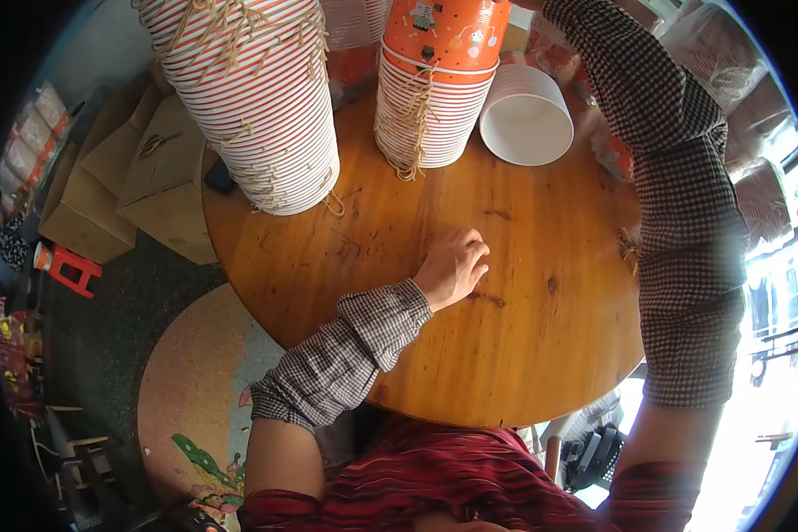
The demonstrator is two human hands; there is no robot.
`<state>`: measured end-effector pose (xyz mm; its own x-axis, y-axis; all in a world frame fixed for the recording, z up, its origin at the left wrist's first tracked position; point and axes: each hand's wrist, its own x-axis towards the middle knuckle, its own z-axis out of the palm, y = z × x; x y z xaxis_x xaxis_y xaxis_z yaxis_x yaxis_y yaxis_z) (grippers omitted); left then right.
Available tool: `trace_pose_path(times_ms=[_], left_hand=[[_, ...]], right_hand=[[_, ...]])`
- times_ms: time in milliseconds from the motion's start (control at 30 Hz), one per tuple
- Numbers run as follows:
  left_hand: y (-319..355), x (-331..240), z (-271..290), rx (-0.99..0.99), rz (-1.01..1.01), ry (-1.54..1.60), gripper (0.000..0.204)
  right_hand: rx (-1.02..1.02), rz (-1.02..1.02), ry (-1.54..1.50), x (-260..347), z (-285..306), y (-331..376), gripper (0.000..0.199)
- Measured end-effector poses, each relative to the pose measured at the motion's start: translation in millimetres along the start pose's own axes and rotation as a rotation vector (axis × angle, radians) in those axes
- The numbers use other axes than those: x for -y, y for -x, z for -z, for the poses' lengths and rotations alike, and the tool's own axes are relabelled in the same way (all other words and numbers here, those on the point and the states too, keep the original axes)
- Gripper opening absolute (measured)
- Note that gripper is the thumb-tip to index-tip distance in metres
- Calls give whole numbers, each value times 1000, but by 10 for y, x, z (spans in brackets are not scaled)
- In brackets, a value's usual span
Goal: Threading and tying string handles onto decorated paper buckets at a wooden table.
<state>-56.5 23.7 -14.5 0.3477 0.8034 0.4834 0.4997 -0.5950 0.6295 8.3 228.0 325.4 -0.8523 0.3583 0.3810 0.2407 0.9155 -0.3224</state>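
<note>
My left hand [455, 269] rests low over the middle of the round wooden table [541, 346]. Its fingers are loosely bent and apart, with nothing seen in them. At the top edge my right hand [528, 3] reaches to the upper part of an orange paper bucket [448, 35] with cartoon prints; its fingers are mostly cut off, so their grip is unclear. That bucket tops a stack of nested, upside-down buckets [426, 120] with white rims and twine handles. A taller, leaning stack [257, 115] stands to the left. One bucket [528, 124] lies tipped, its white inside facing me.
Open cardboard boxes [164, 164], one with scissors [158, 142] on it, stand left of the table. A red stool [69, 270] is farther left. Plastic-wrapped stacks [714, 44] line the far right. A bit of twine [629, 246] lies near the right table edge.
</note>
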Motion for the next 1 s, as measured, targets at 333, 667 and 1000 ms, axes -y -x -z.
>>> trace_pose_path(times_ms=[333, 667, 1000], left_hand=[[14, -6, 47, 25, 10, -14, 22], [55, 127, 86, -30, -23, -20, 22], [-255, 113, 87, -58, 237, 268, 15]], right_hand=[[-128, -183, 709, 59, -259, -56, 21], [-310, -108, 287, -13, -370, 225, 20], [-903, -690, 167, -1715, -1471, 2887, 35]])
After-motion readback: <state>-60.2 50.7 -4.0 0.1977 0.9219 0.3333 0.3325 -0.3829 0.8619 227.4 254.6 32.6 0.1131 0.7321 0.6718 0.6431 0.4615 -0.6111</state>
